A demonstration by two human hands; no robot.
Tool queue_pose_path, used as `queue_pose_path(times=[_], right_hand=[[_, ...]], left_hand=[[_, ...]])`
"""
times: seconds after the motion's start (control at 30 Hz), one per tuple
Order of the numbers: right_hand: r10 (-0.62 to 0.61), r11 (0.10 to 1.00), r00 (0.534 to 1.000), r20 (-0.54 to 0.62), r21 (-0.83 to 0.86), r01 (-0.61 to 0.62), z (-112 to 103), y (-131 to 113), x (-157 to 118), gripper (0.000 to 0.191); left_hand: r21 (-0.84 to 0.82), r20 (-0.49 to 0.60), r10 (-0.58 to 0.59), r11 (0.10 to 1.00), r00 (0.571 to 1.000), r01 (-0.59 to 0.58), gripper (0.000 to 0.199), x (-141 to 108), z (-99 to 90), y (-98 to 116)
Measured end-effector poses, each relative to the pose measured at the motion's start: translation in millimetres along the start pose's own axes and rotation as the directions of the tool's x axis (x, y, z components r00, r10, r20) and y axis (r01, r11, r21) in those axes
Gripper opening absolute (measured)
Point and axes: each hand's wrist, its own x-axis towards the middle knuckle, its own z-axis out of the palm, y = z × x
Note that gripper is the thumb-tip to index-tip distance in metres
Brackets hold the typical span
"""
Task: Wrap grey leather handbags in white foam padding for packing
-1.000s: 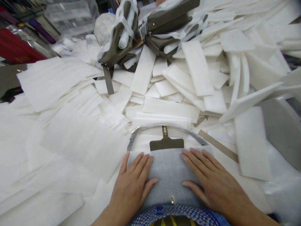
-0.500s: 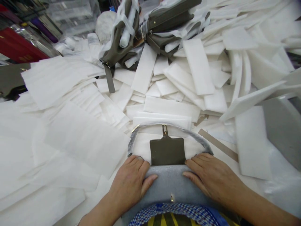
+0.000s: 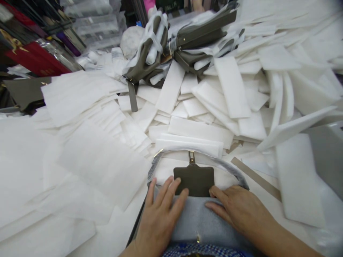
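A handbag [image 3: 197, 216] with a grey-blue front stands close to my body, a small gold clasp piece [image 3: 198, 237] low on it. Its olive closure tab [image 3: 198, 180] points away from me, with metal hardware at the tip. The wrapped handle [image 3: 152, 169] arches behind it. My left hand [image 3: 163, 210] rests over the bag's left upper edge, fingers spread and stretched out, the fingertips beside the tab. At the right of the tab, my right hand [image 3: 241, 207] grips the top edge between thumb and curled fingers. My wrists hide parts of the bag's sides.
White foam sheets [image 3: 104, 160] cover the left side. Several foam strips [image 3: 199, 130] lie heaped behind the bag. Olive bags in wrapping [image 3: 147, 59] lie at the back. A red box [image 3: 37, 59] is at far left. A brown strip [image 3: 255, 178] lies at right.
My left hand has let go of the bag's top edge and spread its fingers, shifting toward the tab. My right hand keeps its hold. The view has tilted slightly upward.
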Motion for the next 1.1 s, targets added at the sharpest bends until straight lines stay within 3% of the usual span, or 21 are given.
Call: queue_pose_path(times=[0.07, 0.13, 0.2, 0.3, 0.47, 0.6, 0.67, 0.87, 1.0, 1.1], right_hand=[[-0.002, 1.000, 1.000, 0.002, -0.024, 0.002, 0.4, -1.2, -0.5, 0.032], [0.002, 0.998, 1.000, 0.019, -0.056, -0.001, 0.2, -2.3, 0.0, 0.027], [0.016, 0.997, 0.999, 0.042, -0.071, -0.013, -0.8, -3.2, 1.0, 0.025], [0.047, 0.999, 0.994, 0.094, -0.032, -0.044, -4.9, -4.1, 2.1, 0.025], [0.113, 0.976, 0.985, 0.128, 0.173, -0.134, -22.3, -3.2, 5.1, 0.022], [0.133, 0.933, 0.986, -0.104, 0.350, -0.089, -37.0, 2.0, 25.0, 0.015], [0.175, 0.918, 0.972, -0.156, 0.384, -0.103, -40.1, 5.1, 43.1, 0.020], [0.335, 0.752, 0.941, 0.055, 0.586, -0.302, -33.6, 5.2, 87.0, 0.029], [0.364, 0.699, 0.931, 0.025, 0.653, -0.291, -33.0, -6.6, 75.5, 0.035], [0.343, 0.661, 0.936, -0.079, 0.728, -0.181, -33.1, -22.4, 50.7, 0.034]], left_hand=[[-0.060, -0.070, 0.145, 0.987, 0.987, -0.149, 0.030, -6.9, -0.9, 6.1], [-0.111, -0.068, 0.255, 0.959, 0.964, -0.262, 0.029, -17.4, 2.0, 10.2], [-0.108, -0.007, 0.316, 0.943, 0.949, -0.315, 0.035, -29.7, 7.3, 12.5], [-0.091, 0.122, 0.365, 0.930, 0.923, -0.356, 0.067, -45.2, 13.7, 14.0], [-0.214, 0.242, 0.309, 0.941, 0.920, -0.261, 0.075, -53.0, 8.9, 17.3], [-0.287, 0.279, 0.276, 0.938, 0.920, -0.195, 0.073, -51.0, -0.2, 19.5], [-0.307, 0.281, 0.275, 0.933, 0.919, -0.186, 0.072, -50.1, -2.7, 19.9], [-0.294, 0.258, 0.262, 0.938, 0.930, -0.182, 0.070, -51.2, -0.5, 22.9], [-0.288, 0.210, 0.255, 0.939, 0.944, -0.190, 0.069, -53.6, 1.6, 25.3], [-0.285, 0.168, 0.257, 0.937, 0.952, -0.203, 0.067, -55.0, 2.2, 25.8]])
